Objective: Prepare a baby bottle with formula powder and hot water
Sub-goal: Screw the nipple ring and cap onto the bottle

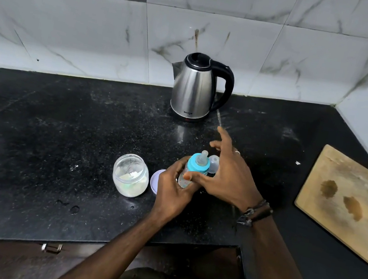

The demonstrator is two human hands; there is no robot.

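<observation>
The left hand (173, 189) is wrapped around the baby bottle (191, 172); its blue collar (198, 165) is pinched by the right hand (227, 180), fingers spread.

One kettle (193, 87), one bottle (193, 170), one powder jar (130, 175), one cutting board (346, 203), perhaps two loose lids.

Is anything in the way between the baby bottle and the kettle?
Nothing visible is. The baby bottle sits in the left hand, with the right hand at its blue collar. Only bare black counter lies between it and the kettle.
</observation>
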